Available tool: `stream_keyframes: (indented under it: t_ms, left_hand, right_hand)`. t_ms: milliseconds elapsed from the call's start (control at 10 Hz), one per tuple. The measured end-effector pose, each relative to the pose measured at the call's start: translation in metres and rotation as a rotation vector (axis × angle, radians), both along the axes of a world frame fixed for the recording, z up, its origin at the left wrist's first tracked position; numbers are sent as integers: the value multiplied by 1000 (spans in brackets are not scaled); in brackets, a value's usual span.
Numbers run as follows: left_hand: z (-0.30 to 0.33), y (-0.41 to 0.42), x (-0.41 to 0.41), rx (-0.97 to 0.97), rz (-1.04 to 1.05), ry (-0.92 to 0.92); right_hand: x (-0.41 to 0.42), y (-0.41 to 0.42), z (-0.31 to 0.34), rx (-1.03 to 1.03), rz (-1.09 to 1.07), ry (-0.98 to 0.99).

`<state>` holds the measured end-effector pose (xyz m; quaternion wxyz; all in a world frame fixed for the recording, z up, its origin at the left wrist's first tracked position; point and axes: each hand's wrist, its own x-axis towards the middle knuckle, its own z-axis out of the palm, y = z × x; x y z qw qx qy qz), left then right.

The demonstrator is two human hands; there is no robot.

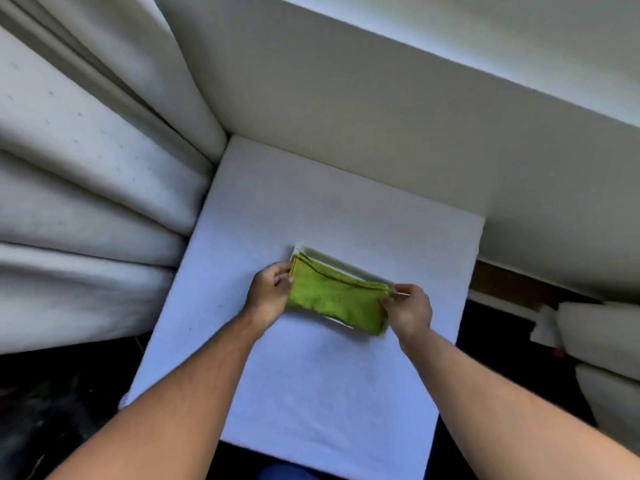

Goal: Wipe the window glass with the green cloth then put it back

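A folded green cloth lies over a shallow white tray set on a white foam block. My left hand pinches the cloth's left end between thumb and fingers. My right hand pinches its right end. The cloth is held stretched between both hands, and it hides most of the tray. No window glass is visible in this view.
White foam mattresses are stacked on edge at the left, touching the block. A pale wall rises behind it. More white cushions sit at the right on a dark floor.
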<state>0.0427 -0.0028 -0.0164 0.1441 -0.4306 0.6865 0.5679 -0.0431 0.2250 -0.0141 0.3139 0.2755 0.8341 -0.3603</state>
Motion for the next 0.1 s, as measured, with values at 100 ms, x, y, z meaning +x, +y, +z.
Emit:
stream_keyframes:
  t_ms: [100]
  left_hand:
    - [48, 1, -6, -218, -126, -37]
  right_hand:
    - [-5, 13, 44, 98, 184, 61]
